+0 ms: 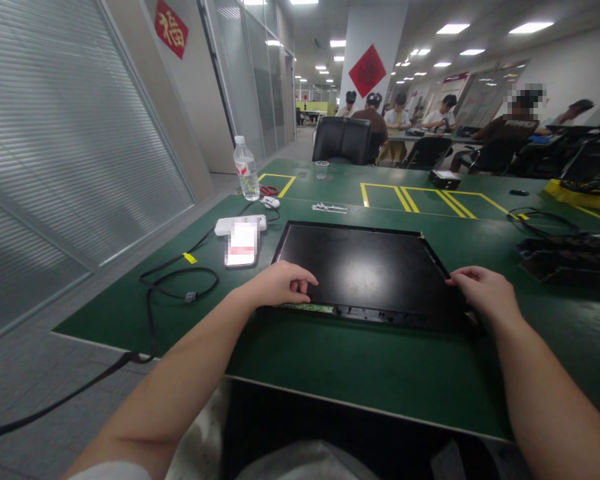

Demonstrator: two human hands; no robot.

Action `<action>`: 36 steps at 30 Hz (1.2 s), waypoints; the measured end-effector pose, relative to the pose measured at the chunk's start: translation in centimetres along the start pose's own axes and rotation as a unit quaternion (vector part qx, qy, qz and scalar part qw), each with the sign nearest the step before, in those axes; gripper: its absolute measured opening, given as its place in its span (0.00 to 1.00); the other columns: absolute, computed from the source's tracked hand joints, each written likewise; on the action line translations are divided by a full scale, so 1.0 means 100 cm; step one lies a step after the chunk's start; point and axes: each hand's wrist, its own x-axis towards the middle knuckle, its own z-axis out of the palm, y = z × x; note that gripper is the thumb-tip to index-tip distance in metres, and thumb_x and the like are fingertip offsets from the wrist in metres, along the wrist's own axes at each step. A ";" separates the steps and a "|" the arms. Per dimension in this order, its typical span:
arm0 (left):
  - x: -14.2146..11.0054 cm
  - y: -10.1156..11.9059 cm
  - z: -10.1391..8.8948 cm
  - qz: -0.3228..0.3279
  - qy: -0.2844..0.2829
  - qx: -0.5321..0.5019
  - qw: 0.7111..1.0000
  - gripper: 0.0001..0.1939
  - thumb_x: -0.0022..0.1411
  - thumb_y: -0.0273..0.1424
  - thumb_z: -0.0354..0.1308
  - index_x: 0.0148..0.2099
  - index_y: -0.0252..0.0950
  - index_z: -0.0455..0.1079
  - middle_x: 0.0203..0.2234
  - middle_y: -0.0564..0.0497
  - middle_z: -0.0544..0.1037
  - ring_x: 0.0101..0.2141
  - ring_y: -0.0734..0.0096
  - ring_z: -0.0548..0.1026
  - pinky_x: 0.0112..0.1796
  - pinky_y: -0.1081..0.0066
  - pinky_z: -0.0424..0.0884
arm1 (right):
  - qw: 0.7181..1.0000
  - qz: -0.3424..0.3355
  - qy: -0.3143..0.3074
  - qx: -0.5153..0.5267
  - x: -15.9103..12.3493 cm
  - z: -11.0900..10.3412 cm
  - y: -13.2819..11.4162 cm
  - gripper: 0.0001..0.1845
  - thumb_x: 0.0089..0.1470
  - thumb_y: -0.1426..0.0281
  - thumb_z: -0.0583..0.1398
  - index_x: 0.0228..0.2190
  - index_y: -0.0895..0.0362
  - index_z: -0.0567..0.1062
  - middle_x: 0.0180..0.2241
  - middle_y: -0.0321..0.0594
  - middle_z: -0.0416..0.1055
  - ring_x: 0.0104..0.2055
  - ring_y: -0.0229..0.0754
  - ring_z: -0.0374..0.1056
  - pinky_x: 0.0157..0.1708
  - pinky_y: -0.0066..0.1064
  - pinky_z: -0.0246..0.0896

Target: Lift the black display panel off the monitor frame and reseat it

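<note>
A black flat display panel (365, 267) in a thin raised frame lies on the green table before me. A strip of green circuit board (310, 308) shows along its front edge, at the left. My left hand (283, 283) is over the panel's front left corner, fingers loosely curled, with a gap between thumb and forefinger; nothing shows between them. At the right side, my right hand (485, 290) pinches the edge of the panel's frame between thumb and fingers. Its other fingertips are partly hidden.
Left of the panel are a lit phone (241, 245), a white power strip (225, 225), a black cable (153, 300) and a water bottle (247, 170). Behind it stands a clear cup (322, 169). Dark parts (570, 260) lie right. Several people sit at far tables.
</note>
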 end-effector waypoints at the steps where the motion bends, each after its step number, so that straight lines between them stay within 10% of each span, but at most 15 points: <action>1: 0.000 0.000 0.000 -0.005 -0.004 0.002 1.000 0.14 0.64 0.30 0.74 0.52 0.37 0.85 0.32 0.53 0.86 0.29 0.72 0.79 0.37 0.73 0.72 | 1.000 -0.004 0.002 0.000 0.001 0.001 0.002 0.11 0.50 0.59 0.64 0.32 0.51 0.83 0.35 0.45 0.85 0.32 0.53 0.76 0.34 0.43 0.68; 36: 0.000 0.006 0.002 0.020 0.006 0.049 0.999 0.13 0.64 0.24 0.69 0.51 0.38 0.84 0.31 0.56 0.84 0.27 0.74 0.77 0.37 0.73 0.71 | 1.000 0.001 0.002 0.012 0.002 0.001 0.001 0.09 0.48 0.60 0.64 0.31 0.49 0.83 0.34 0.45 0.86 0.37 0.55 0.78 0.32 0.42 0.70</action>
